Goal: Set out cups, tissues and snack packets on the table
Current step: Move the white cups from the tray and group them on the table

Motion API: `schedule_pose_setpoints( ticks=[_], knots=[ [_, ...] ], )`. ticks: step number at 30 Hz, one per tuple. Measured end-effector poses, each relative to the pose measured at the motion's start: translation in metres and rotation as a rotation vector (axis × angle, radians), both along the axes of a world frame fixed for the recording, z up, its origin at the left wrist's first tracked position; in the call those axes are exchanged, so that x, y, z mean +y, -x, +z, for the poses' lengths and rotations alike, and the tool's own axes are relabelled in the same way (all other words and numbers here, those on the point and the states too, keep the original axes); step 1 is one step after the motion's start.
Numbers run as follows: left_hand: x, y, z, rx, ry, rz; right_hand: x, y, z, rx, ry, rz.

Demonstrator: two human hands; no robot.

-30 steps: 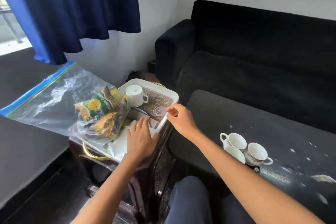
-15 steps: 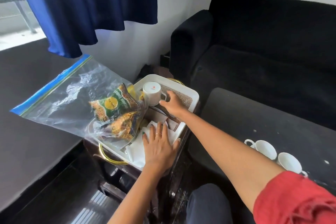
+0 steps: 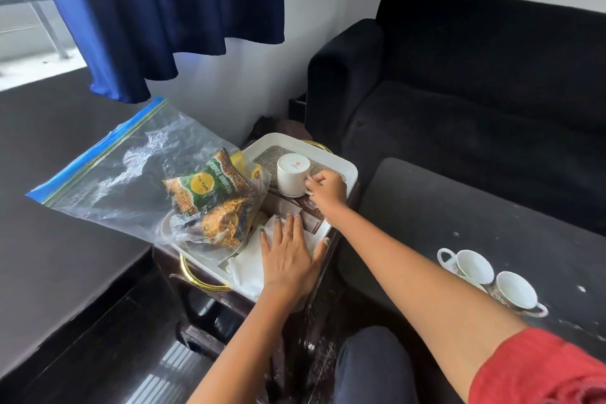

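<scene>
A person's right hand (image 3: 328,188) pinches the handle of an upturned white cup (image 3: 292,179) on the tray (image 3: 349,167); the left hand (image 3: 290,257), fingers spread, presses flat on tissues (image 3: 246,267) nearer the body than that grip

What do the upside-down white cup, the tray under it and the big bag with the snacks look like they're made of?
The cup looks like glazed ceramic: smooth, glossy white, with a maker's mark on its base. The tray seems matte white plastic, with rounded moulded edges. The bag is clear thin plastic film, crinkled and shiny, with a blue zip strip.
</scene>
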State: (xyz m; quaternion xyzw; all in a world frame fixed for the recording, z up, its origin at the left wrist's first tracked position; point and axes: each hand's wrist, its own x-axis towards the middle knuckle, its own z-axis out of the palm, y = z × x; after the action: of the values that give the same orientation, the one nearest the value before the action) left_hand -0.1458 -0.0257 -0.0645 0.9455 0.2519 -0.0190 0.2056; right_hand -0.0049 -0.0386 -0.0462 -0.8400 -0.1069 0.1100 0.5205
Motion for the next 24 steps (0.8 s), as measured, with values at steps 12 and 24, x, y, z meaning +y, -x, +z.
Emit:
schedule_pose_setpoints(
  ticks=[12, 24],
  knots=[
    [-0.019, -0.009, 0.048, -0.521, 0.649, 0.214, -0.084, 0.034, 0.024, -0.043, -0.224, -0.035],
    [-0.019, 0.001, 0.079, -0.311, 1.629, 0.388, -0.151, 0.070, 0.042, -0.260, -0.174, 0.133]
  ],
)
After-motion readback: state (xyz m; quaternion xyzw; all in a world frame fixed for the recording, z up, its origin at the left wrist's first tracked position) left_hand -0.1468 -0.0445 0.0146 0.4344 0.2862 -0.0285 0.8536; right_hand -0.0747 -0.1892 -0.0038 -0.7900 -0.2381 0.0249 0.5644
